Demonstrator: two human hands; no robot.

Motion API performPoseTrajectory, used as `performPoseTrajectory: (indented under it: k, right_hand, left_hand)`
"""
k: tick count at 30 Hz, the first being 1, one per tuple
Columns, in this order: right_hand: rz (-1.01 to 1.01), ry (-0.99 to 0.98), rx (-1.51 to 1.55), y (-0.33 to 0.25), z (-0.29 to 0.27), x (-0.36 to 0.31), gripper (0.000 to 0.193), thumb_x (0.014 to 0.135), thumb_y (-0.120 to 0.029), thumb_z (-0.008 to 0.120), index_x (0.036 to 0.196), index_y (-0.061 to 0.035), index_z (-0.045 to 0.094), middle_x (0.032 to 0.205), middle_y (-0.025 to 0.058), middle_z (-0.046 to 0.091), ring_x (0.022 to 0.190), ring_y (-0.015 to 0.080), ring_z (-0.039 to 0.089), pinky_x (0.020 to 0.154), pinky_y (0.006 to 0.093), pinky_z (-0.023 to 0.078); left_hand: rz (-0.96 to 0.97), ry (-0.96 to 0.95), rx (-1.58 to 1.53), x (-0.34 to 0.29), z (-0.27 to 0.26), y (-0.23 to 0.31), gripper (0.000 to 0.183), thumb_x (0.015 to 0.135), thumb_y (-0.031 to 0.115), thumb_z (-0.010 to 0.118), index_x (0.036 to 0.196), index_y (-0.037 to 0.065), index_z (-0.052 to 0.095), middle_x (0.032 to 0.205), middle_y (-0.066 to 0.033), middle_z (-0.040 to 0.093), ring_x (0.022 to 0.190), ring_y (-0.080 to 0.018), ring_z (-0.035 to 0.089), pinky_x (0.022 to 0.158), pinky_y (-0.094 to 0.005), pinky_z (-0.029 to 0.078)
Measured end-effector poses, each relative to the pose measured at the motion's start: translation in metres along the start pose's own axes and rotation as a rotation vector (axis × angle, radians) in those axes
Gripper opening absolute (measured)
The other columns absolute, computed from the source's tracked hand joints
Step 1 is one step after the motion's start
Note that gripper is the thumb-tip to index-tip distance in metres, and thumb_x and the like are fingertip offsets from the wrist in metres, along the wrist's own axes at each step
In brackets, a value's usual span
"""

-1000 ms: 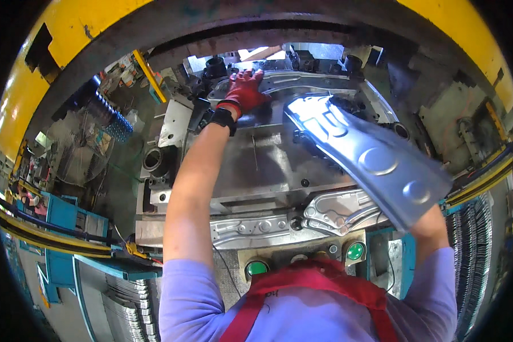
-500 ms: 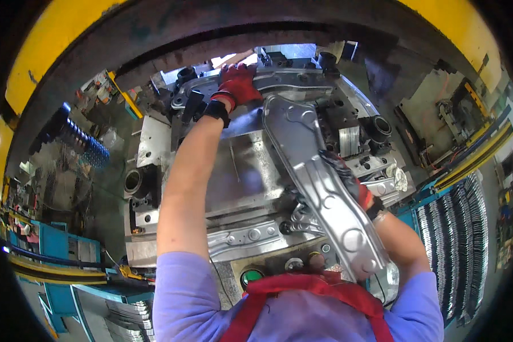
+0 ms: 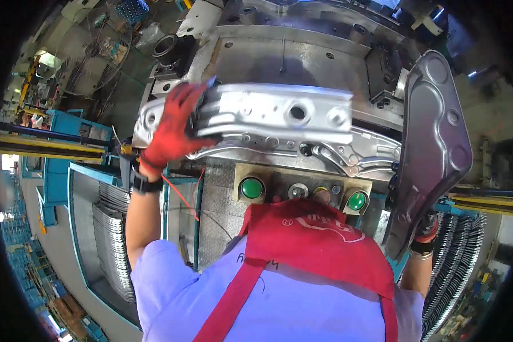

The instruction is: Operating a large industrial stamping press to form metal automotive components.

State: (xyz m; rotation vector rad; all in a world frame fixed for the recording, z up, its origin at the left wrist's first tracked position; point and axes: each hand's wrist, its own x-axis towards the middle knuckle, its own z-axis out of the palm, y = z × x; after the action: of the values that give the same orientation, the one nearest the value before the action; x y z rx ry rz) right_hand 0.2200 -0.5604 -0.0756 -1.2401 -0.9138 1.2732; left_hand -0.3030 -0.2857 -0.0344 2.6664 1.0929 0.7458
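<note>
My left hand [image 3: 176, 128], in a red glove, grips the left end of a long bright stamped metal part [image 3: 228, 108] with holes. This part is slightly blurred and hangs above the near edge of the press die [image 3: 256, 60]. Out to the right, a larger darker stamped metal panel [image 3: 433, 119] stands nearly upright, its broad end up. My right hand [image 3: 426, 228] holds it near the lower end; the panel hides most of the fingers. Beneath the bright part, another formed metal piece [image 3: 370, 157] lies along the die's near side.
Between my body and the die is a control box with a left green button [image 3: 252, 187] and a right green button [image 3: 357, 200]. Stacked metal parts fill a blue rack [image 3: 111, 239] on the left and stand in rows [image 3: 456, 268] at right. A large fan [image 3: 97, 54] stands far left.
My left hand has come back from the die's far side, now with the bright part. My right hand has carried the darker panel off the die to the right. The view has shifted nearer my body.
</note>
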Motion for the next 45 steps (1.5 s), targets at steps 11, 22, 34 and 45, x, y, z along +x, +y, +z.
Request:
performPoseTrajectory:
  k: [11,22,34,45]
  right_hand:
    - [-0.324,-0.113,-0.761,-0.087,0.094,0.119,0.097,0.054,-0.011,0.075,0.138,-0.0049,0.026,0.138,0.0159,0.031,0.130,0.0256,0.027,0.107,0.0362,0.020]
    - [-0.729,0.204,-1.750,-0.148,0.201,0.295,0.099,0.053,-0.043,0.075,0.133,-0.0071,0.030,0.129,0.0225,0.037,0.116,0.0386,0.038,0.097,0.0463,0.033]
    - [-0.415,-0.331,-1.720,-0.151,0.188,0.472,0.103,0.058,-0.042,0.075,0.136,-0.0006,0.023,0.140,0.0225,0.026,0.130,0.0374,0.022,0.107,0.0435,0.021]
    - [-0.462,-0.221,-1.765,-0.123,0.181,0.497,0.097,0.069,-0.042,0.067,0.141,-0.0085,0.011,0.145,0.0190,0.011,0.135,0.0320,0.009,0.109,0.0415,0.009]
  left_hand:
    - [-0.134,-0.308,0.113,-0.064,0.130,-0.058,0.092,0.049,0.038,0.077,0.128,0.011,0.040,0.127,-0.0149,0.043,0.120,-0.0331,0.037,0.107,-0.0484,0.014]
    - [-0.111,-0.269,0.167,-0.065,0.141,-0.060,0.080,0.061,0.042,0.072,0.126,0.007,0.042,0.129,-0.0173,0.039,0.122,-0.0344,0.034,0.105,-0.0493,0.018]
    - [-0.228,0.062,0.040,-0.092,0.144,-0.042,0.063,0.071,0.030,0.066,0.124,0.005,0.042,0.120,-0.0172,0.046,0.116,-0.0314,0.041,0.104,-0.0492,0.021]
    - [-0.339,0.219,0.040,-0.095,0.141,-0.029,0.056,0.070,0.020,0.068,0.120,0.006,0.047,0.120,-0.0151,0.047,0.111,-0.0324,0.043,0.101,-0.0479,0.027]
